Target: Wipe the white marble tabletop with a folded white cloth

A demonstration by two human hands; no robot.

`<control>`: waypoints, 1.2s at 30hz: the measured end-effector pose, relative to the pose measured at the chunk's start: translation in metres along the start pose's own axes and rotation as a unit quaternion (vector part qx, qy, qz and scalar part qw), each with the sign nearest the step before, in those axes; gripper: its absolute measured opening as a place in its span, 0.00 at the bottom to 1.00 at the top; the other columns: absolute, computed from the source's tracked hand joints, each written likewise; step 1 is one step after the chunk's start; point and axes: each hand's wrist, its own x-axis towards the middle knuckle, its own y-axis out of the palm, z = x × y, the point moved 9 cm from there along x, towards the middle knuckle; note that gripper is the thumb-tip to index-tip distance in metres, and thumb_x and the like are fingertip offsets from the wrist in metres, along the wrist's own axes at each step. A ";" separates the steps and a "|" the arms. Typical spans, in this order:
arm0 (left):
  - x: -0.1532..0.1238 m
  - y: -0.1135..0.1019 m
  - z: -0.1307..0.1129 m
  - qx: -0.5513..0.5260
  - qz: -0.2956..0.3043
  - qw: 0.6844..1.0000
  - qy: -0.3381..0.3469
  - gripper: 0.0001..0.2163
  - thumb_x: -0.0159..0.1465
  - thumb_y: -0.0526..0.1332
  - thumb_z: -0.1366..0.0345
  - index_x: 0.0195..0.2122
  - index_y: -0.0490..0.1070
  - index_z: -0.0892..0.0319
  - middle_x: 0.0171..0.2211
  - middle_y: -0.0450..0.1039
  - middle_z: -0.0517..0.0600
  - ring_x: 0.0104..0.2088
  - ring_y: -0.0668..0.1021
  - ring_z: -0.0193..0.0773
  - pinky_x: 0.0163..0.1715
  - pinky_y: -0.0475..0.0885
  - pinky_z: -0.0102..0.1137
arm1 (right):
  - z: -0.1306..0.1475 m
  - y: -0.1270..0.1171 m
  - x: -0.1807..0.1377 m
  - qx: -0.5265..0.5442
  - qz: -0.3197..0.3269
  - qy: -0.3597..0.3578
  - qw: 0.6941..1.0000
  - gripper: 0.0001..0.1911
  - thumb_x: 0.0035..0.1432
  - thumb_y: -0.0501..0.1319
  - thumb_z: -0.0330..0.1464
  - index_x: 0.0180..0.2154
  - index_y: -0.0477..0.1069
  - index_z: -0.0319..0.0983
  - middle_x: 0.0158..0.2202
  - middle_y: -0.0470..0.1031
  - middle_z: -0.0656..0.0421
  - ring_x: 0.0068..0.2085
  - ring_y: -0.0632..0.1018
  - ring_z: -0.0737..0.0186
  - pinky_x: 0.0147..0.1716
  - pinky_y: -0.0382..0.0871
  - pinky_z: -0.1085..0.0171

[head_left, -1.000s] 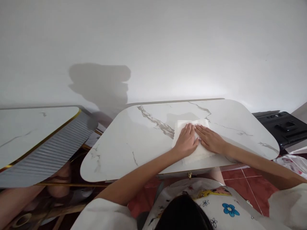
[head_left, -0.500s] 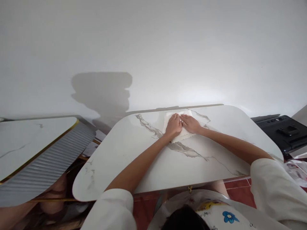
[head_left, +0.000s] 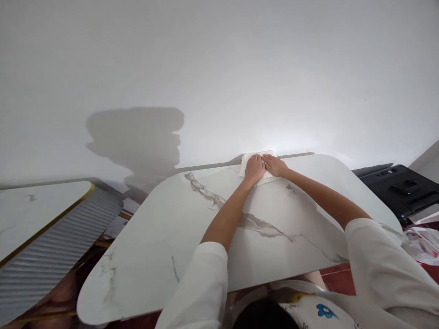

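A white cloth (head_left: 270, 180) with a wavy edge lies spread at the far edge of the marble-patterned tabletop (head_left: 164, 219). On its middle rests my left hand (head_left: 255, 169), pressing down with the fingers close together. My right hand (head_left: 275, 165) presses on the same cloth from the right, its fingertips meeting the left hand. Both hands hold the cloth against the surface, and the palms' undersides are hidden. The cloth's far edge reaches past the tabletop toward the wall.
Behind the table rises a pale wall (head_left: 219, 73). At left stands another marble-topped piece with a gold edge and grey ribbed side (head_left: 61, 233). A black appliance (head_left: 404, 189) sits at right, with a clear plastic bag (head_left: 421, 244) below it.
Both hands have pushed the cloth away from me to the table's far edge. The view has shifted slightly, and both arms reach further forward.
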 end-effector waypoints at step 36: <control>-0.237 -0.089 -0.163 0.012 0.098 0.991 0.093 0.25 0.63 0.47 0.66 0.59 0.59 0.77 0.59 0.58 0.69 0.61 0.61 0.54 0.58 0.59 0.45 | 0.131 -0.077 -0.277 0.054 -0.038 -0.036 0.997 0.29 0.61 0.49 0.28 0.64 0.51 0.35 0.62 0.58 0.51 0.63 0.58 0.54 0.59 0.60 0.51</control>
